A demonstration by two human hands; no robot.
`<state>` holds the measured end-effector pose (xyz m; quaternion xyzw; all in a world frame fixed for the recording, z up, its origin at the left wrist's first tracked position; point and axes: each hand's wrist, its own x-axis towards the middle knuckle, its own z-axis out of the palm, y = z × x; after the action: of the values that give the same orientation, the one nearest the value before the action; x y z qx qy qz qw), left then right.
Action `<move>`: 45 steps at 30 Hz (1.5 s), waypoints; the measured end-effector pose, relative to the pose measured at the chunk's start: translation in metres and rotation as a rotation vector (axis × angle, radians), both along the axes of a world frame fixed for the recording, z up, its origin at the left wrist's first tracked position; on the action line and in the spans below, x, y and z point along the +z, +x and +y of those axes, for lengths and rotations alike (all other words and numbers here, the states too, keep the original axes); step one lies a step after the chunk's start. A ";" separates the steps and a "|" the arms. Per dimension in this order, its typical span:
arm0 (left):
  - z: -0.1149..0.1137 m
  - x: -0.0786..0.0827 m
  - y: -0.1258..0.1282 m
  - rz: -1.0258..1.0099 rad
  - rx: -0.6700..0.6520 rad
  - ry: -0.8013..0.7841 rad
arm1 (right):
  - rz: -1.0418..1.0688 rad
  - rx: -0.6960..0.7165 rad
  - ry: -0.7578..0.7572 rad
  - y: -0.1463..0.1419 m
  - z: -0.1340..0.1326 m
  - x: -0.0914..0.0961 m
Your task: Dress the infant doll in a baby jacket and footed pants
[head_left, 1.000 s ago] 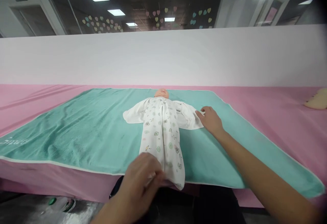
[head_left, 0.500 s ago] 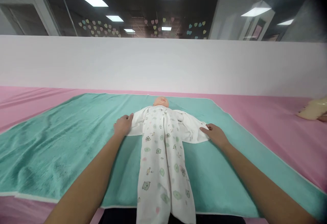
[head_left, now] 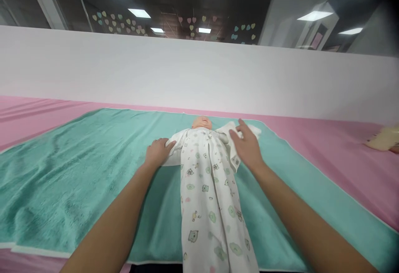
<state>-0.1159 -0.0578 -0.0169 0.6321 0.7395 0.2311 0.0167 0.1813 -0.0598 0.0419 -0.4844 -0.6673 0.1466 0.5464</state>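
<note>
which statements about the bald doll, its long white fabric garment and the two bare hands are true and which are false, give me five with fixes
1. The left bare hand touches a white fabric sleeve of the long white fabric garment. True.
2. The garment is plain all over. False: it is printed with small animals and green shapes.
3. The bald doll head lies at the garment's far end, toward the flat white wall. True.
4. The garment lies over a brown wooden board. False: it lies over a teal fabric towel with white edging.
5. The right bare hand has thumb and index finger spread apart. True.
</note>
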 end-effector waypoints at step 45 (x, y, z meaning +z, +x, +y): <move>-0.099 0.019 0.096 -0.127 -0.168 0.181 | -0.300 0.370 0.223 0.028 -0.056 -0.037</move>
<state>-0.0202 -0.1567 0.0016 0.6746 0.6576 0.3343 0.0257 0.2092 -0.1160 0.0053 -0.3072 -0.8301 0.0961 0.4553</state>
